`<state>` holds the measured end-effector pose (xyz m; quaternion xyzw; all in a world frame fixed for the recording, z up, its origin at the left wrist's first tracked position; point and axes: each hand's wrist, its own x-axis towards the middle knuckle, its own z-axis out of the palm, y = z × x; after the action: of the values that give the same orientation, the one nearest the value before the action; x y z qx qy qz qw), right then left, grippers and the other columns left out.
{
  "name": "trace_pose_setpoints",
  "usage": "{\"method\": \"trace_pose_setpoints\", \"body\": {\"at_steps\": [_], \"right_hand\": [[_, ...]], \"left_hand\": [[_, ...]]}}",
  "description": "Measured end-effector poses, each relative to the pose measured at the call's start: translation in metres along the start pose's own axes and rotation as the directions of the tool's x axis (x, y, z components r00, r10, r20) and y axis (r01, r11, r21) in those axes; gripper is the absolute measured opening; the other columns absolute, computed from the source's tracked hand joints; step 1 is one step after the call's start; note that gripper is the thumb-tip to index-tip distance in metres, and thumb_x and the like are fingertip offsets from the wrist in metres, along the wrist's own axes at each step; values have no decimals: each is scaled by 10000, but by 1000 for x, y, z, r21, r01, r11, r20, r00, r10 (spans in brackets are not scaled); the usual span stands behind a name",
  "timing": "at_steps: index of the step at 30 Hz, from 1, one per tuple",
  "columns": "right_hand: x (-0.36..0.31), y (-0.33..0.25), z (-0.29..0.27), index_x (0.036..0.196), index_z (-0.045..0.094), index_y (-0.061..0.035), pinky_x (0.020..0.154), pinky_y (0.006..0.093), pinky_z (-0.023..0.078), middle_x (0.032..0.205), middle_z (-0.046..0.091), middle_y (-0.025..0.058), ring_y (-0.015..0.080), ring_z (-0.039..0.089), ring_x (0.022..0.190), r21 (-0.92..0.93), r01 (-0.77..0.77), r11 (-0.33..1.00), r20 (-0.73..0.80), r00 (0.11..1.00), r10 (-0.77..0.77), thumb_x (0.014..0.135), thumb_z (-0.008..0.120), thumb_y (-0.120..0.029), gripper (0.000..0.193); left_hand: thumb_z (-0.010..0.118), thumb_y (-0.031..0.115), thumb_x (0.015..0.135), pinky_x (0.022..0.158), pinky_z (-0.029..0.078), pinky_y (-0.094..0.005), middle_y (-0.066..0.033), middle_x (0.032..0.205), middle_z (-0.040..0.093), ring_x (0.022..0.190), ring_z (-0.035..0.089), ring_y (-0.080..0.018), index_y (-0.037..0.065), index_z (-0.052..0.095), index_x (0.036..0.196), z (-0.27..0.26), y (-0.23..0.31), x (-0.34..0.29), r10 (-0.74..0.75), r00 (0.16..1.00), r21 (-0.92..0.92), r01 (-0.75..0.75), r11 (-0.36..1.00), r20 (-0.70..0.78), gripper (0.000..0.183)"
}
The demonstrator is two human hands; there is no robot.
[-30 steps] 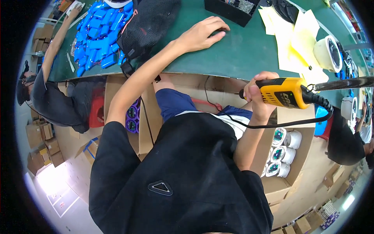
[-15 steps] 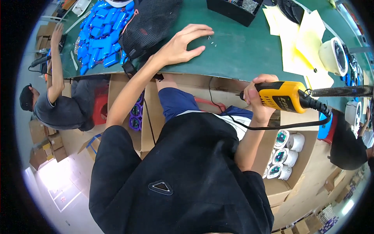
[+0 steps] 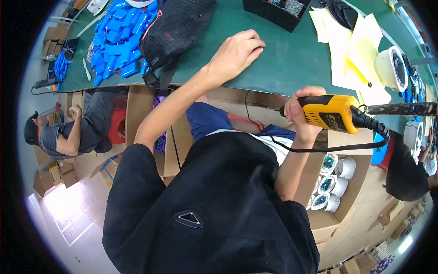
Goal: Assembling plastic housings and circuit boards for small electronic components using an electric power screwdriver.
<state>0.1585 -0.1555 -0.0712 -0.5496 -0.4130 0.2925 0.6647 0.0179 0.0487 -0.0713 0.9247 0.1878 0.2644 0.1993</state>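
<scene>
My left hand (image 3: 235, 55) rests on the green tabletop (image 3: 292, 59), its fingers bent and drawn together. What its fingertips hold, if anything, is hidden. In my right hand (image 3: 303, 116) is a yellow and black electric screwdriver (image 3: 335, 112), held sideways just off the table's near edge, its short bit pointing left. A black cable loops from its back end, which hangs by a dark coiled spring (image 3: 401, 108). Beyond my left hand stands a black box (image 3: 273, 16) of small metal screws.
Blue wrapped battery packs (image 3: 116, 50) and a black mesh bag (image 3: 178, 34) lie at left. Yellow sheets (image 3: 342, 59) and a white round housing (image 3: 387, 68) are at right. Below, a cardboard box (image 3: 356, 192) holds white units. Co-workers sit at left (image 3: 68, 134) and right (image 3: 406, 176).
My left hand has moved right over the small bits on the table, and its spread fingers have closed. The co-worker at left has lowered an arm. My right hand stays almost still.
</scene>
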Motion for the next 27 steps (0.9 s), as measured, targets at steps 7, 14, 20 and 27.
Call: {"method": "trace_pose_setpoints", "body": {"at_steps": [7, 14, 20, 27], "right_hand": [[-2, -4, -5, 954, 650, -86, 756, 280, 483, 932, 595, 36, 136, 578, 810, 99, -77, 992, -11, 997, 79, 713, 809, -61, 289], [-4, -7, -3, 945, 658, -92, 765, 278, 480, 925, 598, 28, 142, 581, 816, 70, -56, 996, -25, 998, 58, 713, 820, -89, 283], [-4, -2, -9, 998, 586, -58, 650, 274, 463, 791, 568, 34, 143, 548, 674, -34, 79, 996, 18, 997, -78, 785, 757, -44, 274], [-9, -15, -7, 884, 680, -108, 809, 294, 506, 910, 676, 25, 170, 638, 860, -19, -38, 999, -139, 990, 35, 665, 858, -106, 283]], "left_hand": [[626, 30, 857, 815, 543, -414, -164, 964, 643, 927, 643, -343, -37, 650, 947, -10, -4, 14, 146, 985, 75, -153, 985, 90, 115], [600, -29, 798, 774, 572, -435, -248, 927, 644, 902, 657, -398, -85, 594, 920, -16, -4, 38, 161, 901, 329, -307, 893, 403, 134], [600, 14, 744, 677, 528, -417, -186, 827, 660, 783, 669, -345, -7, 648, 882, -30, -31, 69, 95, 809, 33, -139, 990, 580, 148], [640, 59, 826, 735, 540, -360, -152, 828, 665, 781, 667, -290, -17, 657, 934, -77, 13, 134, 215, 971, -89, -207, 974, 101, 134]]}}
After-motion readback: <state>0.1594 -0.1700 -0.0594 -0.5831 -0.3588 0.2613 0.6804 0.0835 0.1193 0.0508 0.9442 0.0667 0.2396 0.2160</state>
